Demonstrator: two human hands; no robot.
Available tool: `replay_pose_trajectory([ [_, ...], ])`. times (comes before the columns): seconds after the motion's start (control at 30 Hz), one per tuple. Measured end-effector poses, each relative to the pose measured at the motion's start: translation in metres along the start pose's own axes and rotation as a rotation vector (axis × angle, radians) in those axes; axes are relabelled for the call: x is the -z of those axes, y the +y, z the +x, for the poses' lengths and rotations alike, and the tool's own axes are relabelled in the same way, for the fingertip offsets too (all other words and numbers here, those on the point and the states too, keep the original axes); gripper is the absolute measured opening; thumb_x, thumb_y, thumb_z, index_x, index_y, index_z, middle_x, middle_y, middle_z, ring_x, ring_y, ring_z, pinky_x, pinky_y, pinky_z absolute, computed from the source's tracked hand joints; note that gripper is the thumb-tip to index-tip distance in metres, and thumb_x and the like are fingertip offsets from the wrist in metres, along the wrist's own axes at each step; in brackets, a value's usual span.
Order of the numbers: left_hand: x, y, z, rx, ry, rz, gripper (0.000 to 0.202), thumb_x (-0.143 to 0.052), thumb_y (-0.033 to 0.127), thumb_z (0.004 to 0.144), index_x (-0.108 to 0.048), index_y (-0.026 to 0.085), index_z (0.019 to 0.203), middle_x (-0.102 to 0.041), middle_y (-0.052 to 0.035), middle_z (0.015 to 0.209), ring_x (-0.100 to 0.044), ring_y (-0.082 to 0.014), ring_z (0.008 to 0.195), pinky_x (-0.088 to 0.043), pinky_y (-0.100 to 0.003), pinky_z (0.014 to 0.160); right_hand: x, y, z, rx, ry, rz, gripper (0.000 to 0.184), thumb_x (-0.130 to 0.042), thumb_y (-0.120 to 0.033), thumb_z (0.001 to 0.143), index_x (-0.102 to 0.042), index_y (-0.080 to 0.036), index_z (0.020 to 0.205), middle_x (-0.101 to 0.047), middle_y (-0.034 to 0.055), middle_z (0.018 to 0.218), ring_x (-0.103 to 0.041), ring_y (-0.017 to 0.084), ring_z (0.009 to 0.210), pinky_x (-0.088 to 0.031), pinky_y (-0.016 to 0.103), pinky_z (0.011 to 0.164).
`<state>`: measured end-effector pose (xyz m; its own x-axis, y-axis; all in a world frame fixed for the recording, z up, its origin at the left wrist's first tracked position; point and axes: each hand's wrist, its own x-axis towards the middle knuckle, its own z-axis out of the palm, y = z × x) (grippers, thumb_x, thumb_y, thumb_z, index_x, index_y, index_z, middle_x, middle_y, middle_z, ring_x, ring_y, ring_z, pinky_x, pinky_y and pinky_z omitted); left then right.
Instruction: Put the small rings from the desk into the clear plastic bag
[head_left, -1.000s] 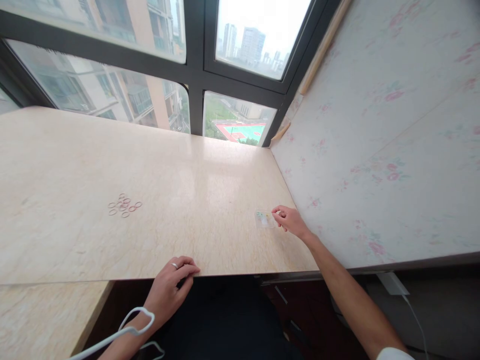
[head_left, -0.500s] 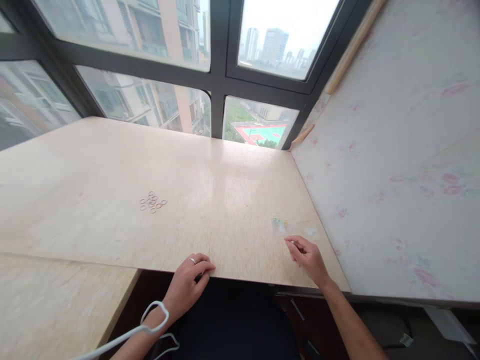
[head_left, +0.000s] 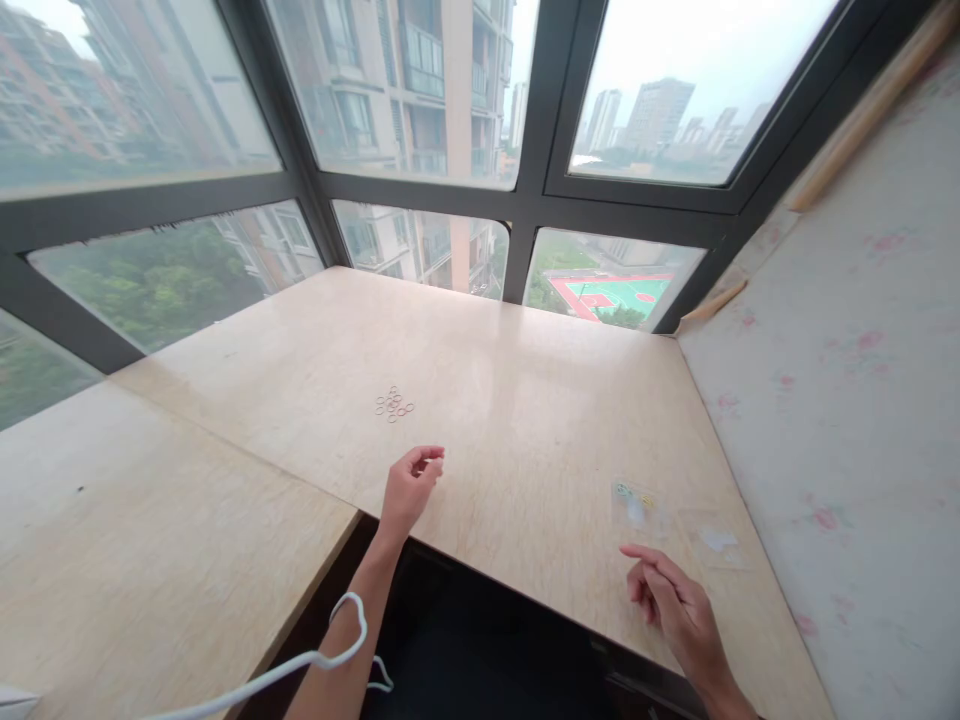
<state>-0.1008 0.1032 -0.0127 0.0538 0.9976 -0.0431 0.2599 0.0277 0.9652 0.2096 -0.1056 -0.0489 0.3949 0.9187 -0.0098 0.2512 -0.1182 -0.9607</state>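
The left hand (head_left: 411, 488) is held over the bench (head_left: 525, 380), fingers loosely curled, nothing grasped; the right hand (head_left: 675, 605) is likewise empty, forefinger stretched out. A clear bag (head_left: 636, 505) is laid just beyond the right hand, with a second bag (head_left: 716, 540) beside it. A cluster of rings (head_left: 394, 404) is seen beyond the left hand, untouched.

On beige marble-look tabletop (head_left: 525, 400): cluster of small thin rings (head_left: 394, 404) centre, behind left hand (head_left: 411, 487); two clear plastic packets (head_left: 636, 503) right, just behind right hand (head_left: 671, 605), beside flowered wall (head_left: 862, 400); dark-framed window (head_left: 540, 190) at back.
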Motion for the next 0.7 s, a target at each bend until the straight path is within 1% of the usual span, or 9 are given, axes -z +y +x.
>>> replay_pose_trajectory([
  [0.07, 0.006, -0.007, 0.023, -0.02, 0.178, 0.013, 0.031, -0.058, 0.032, 0.074, -0.068, 0.012, 0.095, -0.069, -0.007, 0.083, -0.063, -0.0172, 0.07, -0.05, -0.028, 0.062, 0.002, 0.001, -0.001, 0.013, -0.007, 0.053, 0.029, -0.046, -0.04, 0.089, -0.063, -0.018, 0.08, -0.059, 0.0022, 0.061, -0.049, 0.013, 0.046, -0.04, 0.022, 0.042],
  [0.13, 0.016, -0.017, 0.046, -0.056, 0.289, 0.113, 0.029, -0.055, 0.028, 0.074, -0.068, 0.013, 0.095, -0.07, -0.0076, 0.088, -0.064, -0.0178, 0.073, -0.051, -0.028, 0.065, 0.002, 0.0, -0.002, 0.034, -0.012, 0.077, 0.027, -0.047, -0.035, 0.087, -0.057, -0.019, 0.067, -0.059, 0.0028, 0.063, -0.048, 0.013, 0.046, -0.04, 0.022, 0.043],
  [0.2, 0.029, -0.027, 0.065, -0.116, 0.372, 0.346, 0.028, -0.049, 0.028, 0.079, -0.067, 0.014, 0.096, -0.07, -0.0075, 0.091, -0.064, -0.0178, 0.075, -0.051, -0.029, 0.07, 0.003, 0.0, -0.001, 0.054, -0.018, 0.076, 0.025, -0.048, -0.032, 0.084, -0.053, -0.019, 0.063, -0.059, 0.0026, 0.065, -0.047, 0.012, 0.046, -0.039, 0.022, 0.044],
  [0.3, 0.053, -0.039, 0.088, -0.133, 0.418, 0.482, 0.029, -0.048, 0.027, 0.081, -0.067, 0.013, 0.096, -0.067, -0.0109, 0.098, -0.062, -0.0196, 0.076, -0.05, -0.035, 0.08, 0.004, 0.002, 0.0, 0.051, -0.047, 0.041, 0.023, -0.049, -0.029, 0.082, -0.051, -0.02, 0.061, -0.058, 0.0021, 0.064, -0.047, 0.012, 0.046, -0.04, 0.022, 0.045],
  [0.4, 0.075, -0.043, 0.102, -0.149, 0.394, 0.582, 0.031, -0.047, 0.025, 0.082, -0.067, 0.013, 0.102, -0.064, -0.0112, 0.101, -0.06, -0.0192, 0.074, -0.047, -0.036, 0.085, 0.005, 0.007, 0.001, 0.042, -0.056, 0.055, 0.021, -0.048, -0.027, 0.082, -0.05, -0.02, 0.062, -0.058, 0.0019, 0.064, -0.048, 0.013, 0.048, -0.041, 0.022, 0.046],
  [0.47, 0.087, -0.043, 0.11, -0.155, 0.332, 0.646, 0.03, -0.049, 0.025, 0.082, -0.069, 0.015, 0.103, -0.064, -0.0095, 0.099, -0.06, -0.0191, 0.075, -0.047, -0.035, 0.085, 0.005, 0.01, 0.001, 0.047, -0.053, 0.085, 0.02, -0.048, -0.026, 0.083, -0.05, -0.02, 0.063, -0.058, 0.0019, 0.066, -0.049, 0.013, 0.048, -0.041, 0.023, 0.046],
  [0.5, 0.091, -0.043, 0.113, -0.157, 0.291, 0.675, 0.027, -0.051, 0.026, 0.082, -0.07, 0.017, 0.1, -0.064, -0.0086, 0.098, -0.06, -0.0193, 0.077, -0.047, -0.034, 0.084, 0.005, 0.011, 0.001, 0.05, -0.053, 0.096, 0.02, -0.048, -0.026, 0.083, -0.05, -0.02, 0.064, -0.058, 0.0019, 0.067, -0.049, 0.013, 0.048, -0.042, 0.023, 0.046],
  [0.6, 0.099, -0.041, 0.12, -0.159, 0.177, 0.748, 0.019, -0.056, 0.027, 0.081, -0.073, 0.02, 0.088, -0.064, -0.0068, 0.098, -0.06, -0.0202, 0.082, -0.046, -0.032, 0.082, 0.005, 0.011, 0.001, 0.063, -0.055, 0.103, 0.019, -0.048, -0.026, 0.084, -0.05, -0.021, 0.065, -0.058, 0.0014, 0.067, -0.049, 0.012, 0.047, -0.042, 0.022, 0.046],
  [0.7, 0.101, -0.039, 0.125, -0.146, 0.122, 0.792, 0.017, -0.056, 0.025, 0.082, -0.072, 0.02, 0.084, -0.062, -0.0074, 0.1, -0.06, -0.0214, 0.086, -0.045, -0.032, 0.081, 0.005, 0.01, 0.002, 0.067, -0.073, 0.076, 0.019, -0.047, -0.026, 0.084, -0.05, -0.021, 0.066, -0.057, 0.0006, 0.065, -0.048, 0.012, 0.047, -0.042, 0.022, 0.045],
])
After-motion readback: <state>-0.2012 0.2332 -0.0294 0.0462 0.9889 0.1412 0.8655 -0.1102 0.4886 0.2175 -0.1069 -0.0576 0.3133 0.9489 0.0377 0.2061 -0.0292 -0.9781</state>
